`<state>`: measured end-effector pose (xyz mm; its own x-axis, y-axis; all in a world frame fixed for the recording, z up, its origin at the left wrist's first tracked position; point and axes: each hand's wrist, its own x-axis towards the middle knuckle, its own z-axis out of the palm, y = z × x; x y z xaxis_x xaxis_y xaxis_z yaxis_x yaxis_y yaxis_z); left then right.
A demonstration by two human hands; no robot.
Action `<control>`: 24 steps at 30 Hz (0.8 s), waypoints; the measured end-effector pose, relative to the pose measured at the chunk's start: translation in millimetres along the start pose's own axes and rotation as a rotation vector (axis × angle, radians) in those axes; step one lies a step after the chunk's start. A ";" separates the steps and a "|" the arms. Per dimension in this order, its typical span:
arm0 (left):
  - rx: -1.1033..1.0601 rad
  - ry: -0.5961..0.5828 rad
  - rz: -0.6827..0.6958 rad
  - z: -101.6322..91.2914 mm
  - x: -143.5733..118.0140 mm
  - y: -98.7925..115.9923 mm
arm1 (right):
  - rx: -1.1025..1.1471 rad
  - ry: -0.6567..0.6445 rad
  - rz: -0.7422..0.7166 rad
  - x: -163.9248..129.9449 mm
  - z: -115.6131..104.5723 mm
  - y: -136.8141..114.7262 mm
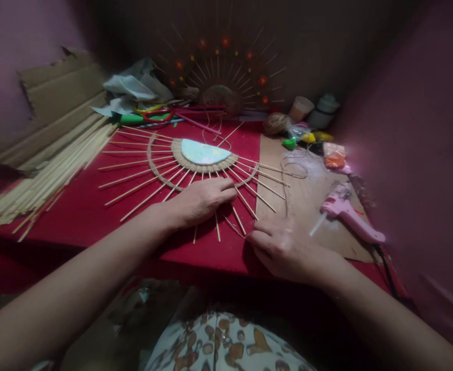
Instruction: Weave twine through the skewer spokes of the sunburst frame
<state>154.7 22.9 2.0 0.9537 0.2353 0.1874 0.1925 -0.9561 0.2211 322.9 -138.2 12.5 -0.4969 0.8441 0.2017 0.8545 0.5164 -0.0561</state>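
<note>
A half-round fan of thin wooden sticks (128, 180) lies on the red table, its sticks spreading from a half-disc with a pale blue patterned face (205, 152). Woven twine (177, 154) rims that half-disc, and a second twine arc (152, 167) crosses the sticks farther out. My left hand (206, 198) rests over the near middle sticks, fingers closed on the fan around the outer arc; the fingertips are partly hidden. At the table's front, my right hand (280, 245) pinches a loose strand of twine (232, 225) that runs back toward the left hand.
A bundle of loose sticks (52, 170) and torn cardboard (62, 85) lie at left. Behind are red-handled scissors (158, 115) and a flower-dotted stick piece (226, 77). On the right board (270, 201) are a twine ball (276, 123) and a pink glue gun (346, 214).
</note>
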 end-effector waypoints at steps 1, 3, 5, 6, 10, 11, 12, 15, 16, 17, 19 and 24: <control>0.015 0.007 0.020 0.8 -0.3 -1.1 | 0.000 -0.009 0.004 -0.1 -0.2 0.4; 0.054 0.018 0.051 0.9 -0.8 -2.1 | 0.004 -0.026 0.020 -0.6 -1.1 1.1; 0.108 0.015 0.074 -0.6 -1.4 -1.6 | 0.009 -0.033 0.045 -1.4 -3.1 2.0; 0.136 0.014 0.086 -1.6 -1.6 -1.2 | 0.013 -0.030 0.059 -1.7 -4.5 2.6; 0.162 0.046 0.137 -4.7 -2.1 -0.6 | 0.033 0.003 0.138 -1.1 -10.9 8.3; 0.156 0.052 0.148 -4.7 -2.3 -0.9 | 0.030 0.020 0.168 0.1 -12.0 11.0; 0.149 0.052 0.154 -4.4 -2.6 -1.3 | 0.017 0.044 0.198 1.9 -12.8 14.5; 0.113 0.054 0.117 -2.7 -4.3 -1.7 | -0.092 0.114 0.281 11.2 -13.2 28.5; 0.088 0.066 0.094 -2.1 -5.2 -1.4 | -0.143 0.121 0.311 15.6 -13.2 33.8; 0.059 0.080 0.070 -1.7 -6.2 -1.0 | -0.192 0.111 0.344 20.4 -13.3 39.0; -0.006 0.109 0.037 -1.4 -8.0 -0.1 | -0.263 0.059 0.412 30.0 -13.7 48.1; -0.086 0.285 -0.056 -3.4 -9.4 -0.8 | -0.239 -0.006 0.509 43.3 -10.3 57.8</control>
<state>144.8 22.1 3.3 0.8364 0.3388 0.4308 0.2113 -0.9246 0.3169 352.4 -73.3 28.1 -0.0132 0.9794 0.2014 0.9969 -0.0027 0.0785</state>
